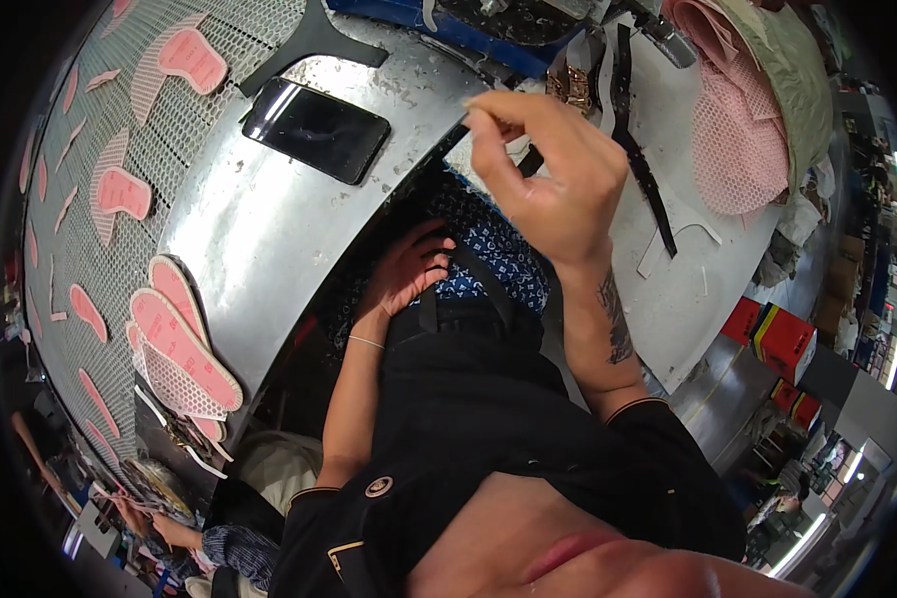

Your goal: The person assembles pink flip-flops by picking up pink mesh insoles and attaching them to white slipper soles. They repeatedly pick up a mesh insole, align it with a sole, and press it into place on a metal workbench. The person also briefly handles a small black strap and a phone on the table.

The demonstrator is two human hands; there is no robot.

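My left hand [412,271] rests low over my lap with its fingers apart and loosely bent. Nothing shows in it; it lies against a blue cloth with a white pattern [495,261], beside a black strap [480,277]. My right hand [558,174] is raised above the gap between the metal ledge [231,214] and the white tabletop [658,289]. Its fingers are curled in and drawn together near the thumb. What they hold, if anything, I cannot make out. A dark phone [317,130] lies on the ledge, left of this hand.
A mesh conveyor [239,55] at the left carries pink insoles [191,60]. Stacked pink sandals [184,349] sit at the ledge's near end. Black strips [646,169] and pink mesh sheets [738,140] lie on the tabletop. A co-worker's hand [174,531] shows at the lower left.
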